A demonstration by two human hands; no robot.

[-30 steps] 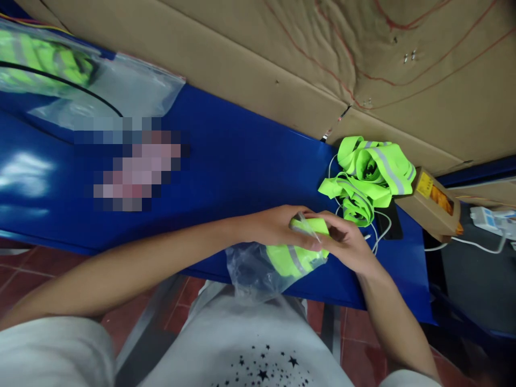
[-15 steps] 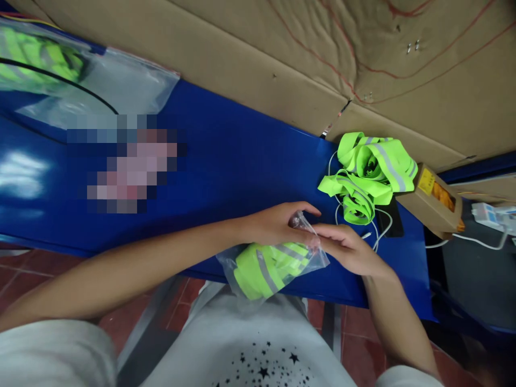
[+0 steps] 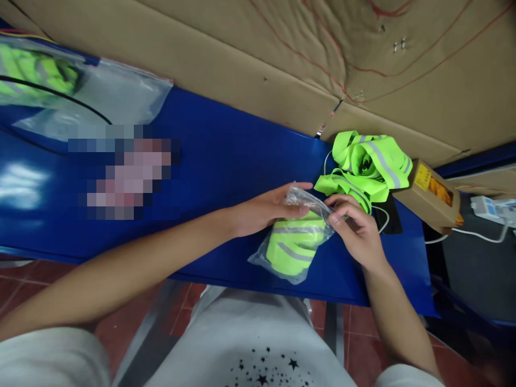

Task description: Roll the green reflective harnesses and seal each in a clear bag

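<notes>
A clear plastic bag (image 3: 264, 257) holds a folded bundle of neon yellow-green reflective strap (image 3: 296, 250) with grey stripes. It is near the front edge of the blue table. My left hand (image 3: 270, 207) grips the bag's upper left part, thumb lying across the plastic and fingers behind it. At the bag's upper right corner, my right hand (image 3: 357, 226) pinches the mouth edge between thumb and fingers. Just beyond my right hand lies a loose pile of the same neon strap (image 3: 371, 161), some of it coiled.
A cardboard box (image 3: 429, 199) with orange contents stands right of the pile, beside a dark phone (image 3: 390, 216) and white cable. Flat clear bags (image 3: 129, 91) and a bagged neon bundle (image 3: 36, 70) lie at far left, near a blurred-out patch. A cardboard wall (image 3: 242, 70) backs the blue table (image 3: 226, 150).
The bag has moved up and to the right, away from my body, and turned more upright. My right hand's fingers have bent from stretched out to pinching the bag's edge.
</notes>
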